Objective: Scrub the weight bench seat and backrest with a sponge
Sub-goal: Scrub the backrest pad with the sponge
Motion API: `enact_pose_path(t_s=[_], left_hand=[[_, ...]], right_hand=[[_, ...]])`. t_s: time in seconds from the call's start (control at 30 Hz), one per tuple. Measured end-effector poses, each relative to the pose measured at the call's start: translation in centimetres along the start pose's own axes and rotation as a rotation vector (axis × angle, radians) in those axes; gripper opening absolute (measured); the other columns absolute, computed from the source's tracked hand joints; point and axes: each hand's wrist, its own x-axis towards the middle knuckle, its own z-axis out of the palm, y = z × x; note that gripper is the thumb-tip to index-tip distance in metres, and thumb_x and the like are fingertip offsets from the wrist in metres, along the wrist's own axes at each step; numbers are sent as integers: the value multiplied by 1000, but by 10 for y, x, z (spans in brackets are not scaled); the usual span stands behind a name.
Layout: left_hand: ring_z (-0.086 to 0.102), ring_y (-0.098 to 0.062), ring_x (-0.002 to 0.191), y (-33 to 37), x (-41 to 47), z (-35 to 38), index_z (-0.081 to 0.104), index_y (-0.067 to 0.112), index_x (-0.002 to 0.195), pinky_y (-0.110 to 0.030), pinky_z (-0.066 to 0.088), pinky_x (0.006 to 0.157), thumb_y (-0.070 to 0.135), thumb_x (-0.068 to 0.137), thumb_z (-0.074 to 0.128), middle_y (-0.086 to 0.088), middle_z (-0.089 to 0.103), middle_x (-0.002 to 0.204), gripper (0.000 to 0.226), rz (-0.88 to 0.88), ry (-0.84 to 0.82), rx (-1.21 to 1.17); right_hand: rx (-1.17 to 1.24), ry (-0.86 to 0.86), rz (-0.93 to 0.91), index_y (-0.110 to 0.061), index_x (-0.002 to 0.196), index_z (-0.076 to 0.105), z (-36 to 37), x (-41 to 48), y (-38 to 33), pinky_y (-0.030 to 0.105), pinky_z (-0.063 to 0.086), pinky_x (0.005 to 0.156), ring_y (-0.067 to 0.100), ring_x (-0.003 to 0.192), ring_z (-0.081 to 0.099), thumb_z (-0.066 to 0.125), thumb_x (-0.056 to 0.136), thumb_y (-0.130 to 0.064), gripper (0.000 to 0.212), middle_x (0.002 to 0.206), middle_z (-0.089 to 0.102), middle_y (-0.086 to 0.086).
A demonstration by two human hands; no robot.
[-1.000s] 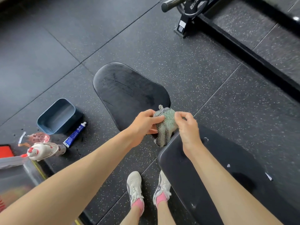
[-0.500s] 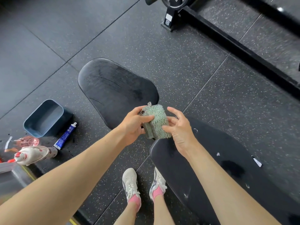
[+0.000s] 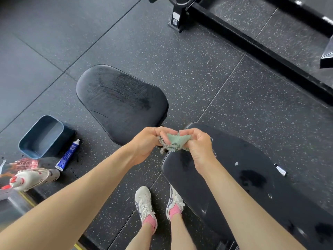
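Centre of frame, over gap between seat (image 3: 122,101) and backrest (image 3: 234,168): green sponge (image 3: 175,144) in mesh cover, crushed between both hands. Judged light, soft, easily squashed; mesh should give grip, though possibly damp. Best held across broad faces with full palm. Left hand (image 3: 149,143) fingers curled, pinching left edge. Right hand (image 3: 199,147) fingers curled, clamped on right end. Forearms reach in from lower frame, wrists bent inward.

Your left hand (image 3: 147,144) and right hand (image 3: 199,147) meet before you, arms outstretched, fingers (image 3: 187,131) curled in a pinch.
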Motion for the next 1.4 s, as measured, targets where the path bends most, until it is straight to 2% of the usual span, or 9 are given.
enact_pose_path(t_s=[0.23, 0.33, 0.4, 0.5, 0.77, 0.93, 1.1, 1.23, 1.4], left_hand=[[48, -9, 126, -1, -4, -12, 69, 13, 58, -31, 42, 96, -28, 66, 30, 10, 60, 127, 58, -65, 56, 52], [61, -14, 111, 3, -6, -8, 66, 20, 106, -46, 44, 101, 6, 91, 55, 4, 67, 115, 24, -181, 114, -63], [63, -14, 107, 2, -6, -2, 44, 32, 129, -46, 42, 101, 34, 82, 70, 6, 67, 114, 54, -287, 41, 45], [61, -13, 106, -5, -4, 10, 31, 33, 139, -41, 38, 104, 20, 82, 73, 0, 66, 115, 73, -296, 33, 39], [60, -19, 102, -5, 0, 11, 39, 25, 138, -36, 45, 91, -23, 78, 53, -6, 61, 118, 78, -150, 68, -31], [60, -22, 112, -5, 3, 13, 34, 29, 142, -42, 42, 104, -16, 82, 56, -8, 60, 125, 79, -173, 69, -27], [55, -16, 110, -5, 8, 29, 34, 38, 142, -29, 39, 99, 5, 82, 70, -3, 53, 113, 77, -181, 44, 247], [59, -7, 72, 0, 13, 42, 36, 32, 137, -18, 50, 71, 4, 88, 63, 0, 56, 85, 63, -49, -12, 357], [57, -12, 81, -2, 24, 48, 15, 49, 140, -33, 54, 84, 0, 84, 65, -4, 56, 103, 89, 62, -119, 598]], right_hand=[[32, 107, -94, -9, 63, 63, -9, -2, 11, 18, 54, 77, 4, 96, 65, 39, 71, 27, 44, 101, 71, -1], [63, 111, -81, -7, 63, 64, -11, -2, 11, 32, 58, 78, 8, 98, 65, 36, 72, 28, 46, 103, 71, -1], [80, 95, -83, -5, 66, 64, -10, -3, 12, 33, 58, 81, 8, 98, 66, 34, 72, 29, 46, 104, 71, 0], [106, 64, -92, -4, 68, 64, -7, -6, 13, 29, 56, 82, 7, 98, 66, 34, 72, 30, 45, 106, 71, 2], [134, -25, -93, -21, 124, 51, -12, -9, 25, 21, 54, 84, 6, 102, 66, 60, 83, 15, 55, 106, 69, -5], [35, 47, -88, -13, 108, 62, -18, -17, 25, 27, 47, 98, 11, 115, 57, 41, 78, 22, 50, 119, 64, 3], [-251, 17, -121, -23, 119, 63, -25, -21, 35, 23, 28, 110, 4, 130, 39, 59, 88, -11, 33, 138, 48, -8], [-251, -39, -117, -26, 126, 56, -28, -23, 49, 37, 47, 100, 8, 113, 57, 70, 80, -26, 49, 120, 62, -9], [-231, -4, -101, -24, 129, 52, -33, -25, 57, 36, 50, 96, 8, 109, 59, 74, 78, -30, 56, 117, 63, -8]])
